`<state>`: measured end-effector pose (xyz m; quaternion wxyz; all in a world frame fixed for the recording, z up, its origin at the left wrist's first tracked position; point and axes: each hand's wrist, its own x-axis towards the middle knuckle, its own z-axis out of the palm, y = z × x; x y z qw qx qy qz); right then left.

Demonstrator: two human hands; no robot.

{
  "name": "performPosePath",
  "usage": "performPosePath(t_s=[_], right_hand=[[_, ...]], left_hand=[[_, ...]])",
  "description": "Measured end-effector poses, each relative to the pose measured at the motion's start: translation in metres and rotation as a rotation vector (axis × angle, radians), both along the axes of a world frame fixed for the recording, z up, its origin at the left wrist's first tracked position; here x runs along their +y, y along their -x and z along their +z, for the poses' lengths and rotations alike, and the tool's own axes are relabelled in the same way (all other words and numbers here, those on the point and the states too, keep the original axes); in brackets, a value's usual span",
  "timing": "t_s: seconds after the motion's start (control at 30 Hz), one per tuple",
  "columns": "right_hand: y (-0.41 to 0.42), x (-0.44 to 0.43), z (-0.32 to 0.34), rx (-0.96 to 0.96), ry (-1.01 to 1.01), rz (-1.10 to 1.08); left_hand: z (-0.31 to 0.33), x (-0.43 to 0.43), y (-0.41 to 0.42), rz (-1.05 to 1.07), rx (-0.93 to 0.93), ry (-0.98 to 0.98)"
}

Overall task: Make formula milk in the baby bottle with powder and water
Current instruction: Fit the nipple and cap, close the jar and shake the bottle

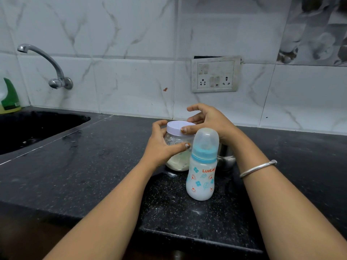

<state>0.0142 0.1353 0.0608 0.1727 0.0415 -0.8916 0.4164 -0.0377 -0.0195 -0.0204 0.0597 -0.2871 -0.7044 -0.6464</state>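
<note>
The light is soft and even, a little cool. The black desk shows faint glare. Wall tiles bend near the edges; corners look slightly blurred.

Capped baby bottle upright (blue collar, flower print) just before a white-lidded, part-full powder jar.

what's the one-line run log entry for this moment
step: opening powder jar | left hand: steadies jar | right hand: on lid | baby bottle: capped, upright
</note>
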Motion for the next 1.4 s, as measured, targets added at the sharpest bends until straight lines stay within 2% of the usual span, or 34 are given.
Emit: performPosePath(t_s=[0.2,0.37,0.53,0.7,0.87,1.03,1.17,1.4], right_hand=[[-0.0033,0.0032,0.0008,-0.037,0.037,0.075],[-0.0023,0.0016,0.0,0.016,-0.066,-0.023],[-0.0037,0.0016,0.0007,-0.062,-0.018,0.09],[-0.0035,0.0006,-0.0001,0.002,-0.108,0.0],[-0.0032,0.0005,0.0002,-0.061,-0.056,0.108],[-0.0027,0.0004,0.0007,0.004,-0.14,-0.023],[-0.0036,0.0012,0.0003,-0.06,-0.039,0.108],[-0.0066,-0.0013,0.0033,0.015,-0.202,0.028]], left_hand=[[0.001,0.0002,-0.0007,0.008,0.014,0.01],[0.0011,-0.0009,-0.0001,0.003,0.015,0.018],[0.0009,-0.0007,-0.0005,0.002,0.015,0.005],[0.0005,-0.0011,-0.0005,-0.011,0.026,-0.005],[0.0005,-0.0006,-0.0015,-0.02,0.015,-0.019],[-0.001,-0.0008,0.0002,-0.02,0.019,-0.019],[0.0001,-0.0001,-0.0014,-0.027,0.026,-0.025],[-0.0002,-0.0011,-0.0003,-0.014,0.015,-0.012]])
